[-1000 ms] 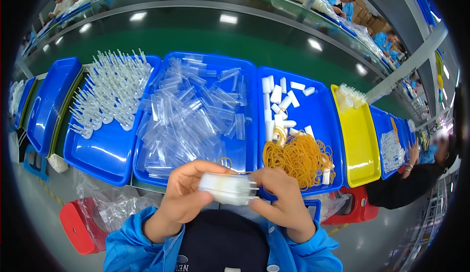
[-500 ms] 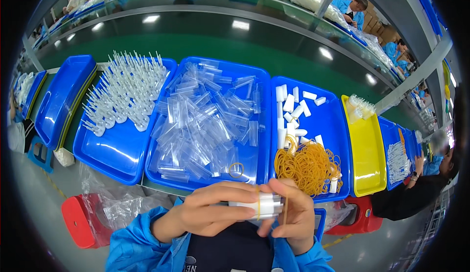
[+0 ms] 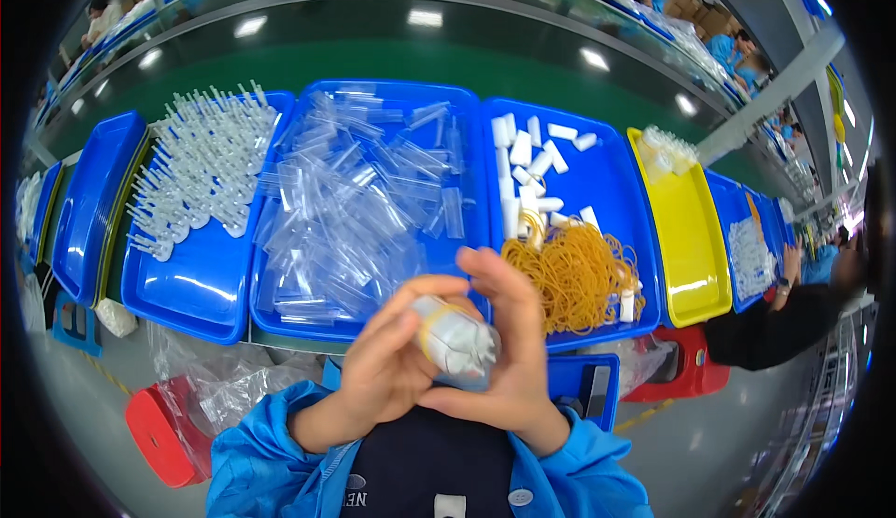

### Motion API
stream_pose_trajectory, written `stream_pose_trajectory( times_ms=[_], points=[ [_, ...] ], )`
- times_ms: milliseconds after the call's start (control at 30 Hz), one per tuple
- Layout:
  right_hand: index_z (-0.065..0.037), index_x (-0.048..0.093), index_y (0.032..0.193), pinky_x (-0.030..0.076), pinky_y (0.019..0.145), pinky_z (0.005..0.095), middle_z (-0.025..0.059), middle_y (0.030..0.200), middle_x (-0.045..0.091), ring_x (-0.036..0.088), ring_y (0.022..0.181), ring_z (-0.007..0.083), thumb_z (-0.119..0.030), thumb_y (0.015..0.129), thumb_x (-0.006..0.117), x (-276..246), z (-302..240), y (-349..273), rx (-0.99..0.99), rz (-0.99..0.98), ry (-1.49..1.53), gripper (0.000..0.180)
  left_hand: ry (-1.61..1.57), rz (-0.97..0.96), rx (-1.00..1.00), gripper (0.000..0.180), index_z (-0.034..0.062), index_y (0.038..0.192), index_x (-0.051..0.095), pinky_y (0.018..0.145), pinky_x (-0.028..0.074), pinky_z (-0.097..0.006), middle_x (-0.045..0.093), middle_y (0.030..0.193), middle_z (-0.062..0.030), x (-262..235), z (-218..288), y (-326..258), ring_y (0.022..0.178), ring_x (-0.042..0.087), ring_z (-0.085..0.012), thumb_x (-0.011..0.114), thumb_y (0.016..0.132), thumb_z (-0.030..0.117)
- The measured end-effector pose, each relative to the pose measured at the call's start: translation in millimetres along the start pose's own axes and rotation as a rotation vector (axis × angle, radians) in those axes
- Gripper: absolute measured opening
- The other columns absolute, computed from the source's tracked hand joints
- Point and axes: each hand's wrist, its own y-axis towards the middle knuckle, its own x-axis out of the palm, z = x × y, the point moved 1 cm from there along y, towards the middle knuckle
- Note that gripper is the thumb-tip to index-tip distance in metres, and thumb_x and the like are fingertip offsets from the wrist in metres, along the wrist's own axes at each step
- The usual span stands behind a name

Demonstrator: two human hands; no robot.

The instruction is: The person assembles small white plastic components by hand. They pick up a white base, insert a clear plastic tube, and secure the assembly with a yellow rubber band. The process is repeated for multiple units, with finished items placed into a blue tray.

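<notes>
In front of my chest I hold a short bundle of white and clear pieces, tilted with one end toward the lower right. A yellow rubber band circles it. My left hand is closed around its left side. My right hand curves around the other end, thumb below and fingers stretched above; whether its palm touches the bundle I cannot tell. Beyond my hands, a blue tray bears many clear plastic tubes. To its right, another blue tray carries white cylinders and a heap of yellow rubber bands.
At left, a blue tray holds white thin-stemmed pieces, beside stacked blue trays. A yellow tray stands at right. Red stools and a small blue bin are below. A co-worker's dark sleeve reaches in from the right.
The bundle has turned from lying sideways to tilting, its end facing me more. The rubber band stretched on my right fingers is no longer seen there. The view has shifted.
</notes>
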Motion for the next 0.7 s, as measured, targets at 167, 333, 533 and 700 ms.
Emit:
stream_pose_trajectory(
  times_ms=[167, 333, 533, 700],
  points=[
    [-0.003, 0.065, 0.106, 0.037, 0.103, 0.0442, 0.0138, 0.11, 0.068, 0.061, 0.113, 0.0278, -0.014, 0.066, 0.082, -1, 5, 8, -0.157, -0.11, -0.192, 0.045, -0.116, 0.154, -0.156, 0.039, 0.0011, 0.132, 0.045, 0.098, 0.045, -0.036, 0.055, 0.127, -0.0128, -4, -20, -9, 0.115, 0.056, -0.021, 0.039, 0.101, 0.024],
    [-0.004, 0.068, 0.092, 0.042, 0.097, 0.0446, 0.0123, 0.097, 0.072, 0.067, 0.103, 0.0268, -0.01, 0.067, 0.081, 0, -1, 5, -0.111, -0.029, -0.148, 0.028, -0.316, 0.019, -0.22, 0.037, 0.0029, 0.13, 0.049, 0.098, 0.045, -0.036, 0.057, 0.125, -0.0109, -11, -30, -7, 0.115, 0.056, -0.0201, 0.038, 0.102, 0.023],
    [-0.005, 0.07, 0.098, 0.045, 0.093, 0.0421, 0.014, 0.106, 0.068, 0.063, 0.106, 0.0292, -0.018, 0.062, 0.087, -2, 0, 6, -0.139, -0.069, -0.173, 0.041, -0.356, -0.014, -0.301, 0.038, 0.0039, 0.129, 0.05, 0.097, 0.046, -0.036, 0.059, 0.123, -0.0102, -8, -22, -5, 0.115, 0.056, -0.0208, 0.036, 0.102, 0.026],
    [-0.007, 0.07, 0.102, 0.048, 0.08, 0.0354, 0.0103, 0.101, 0.063, 0.061, 0.09, 0.0252, -0.025, 0.06, 0.087, -41, -33, 19, -0.193, -0.082, -0.591, 0.048, -0.14, 0.077, -0.421, 0.052, 0.0035, 0.139, 0.039, 0.081, 0.049, -0.033, 0.053, 0.129, -0.0137, 4, -19, 0, 0.104, 0.059, -0.0225, 0.032, 0.103, 0.041]
  ],
)
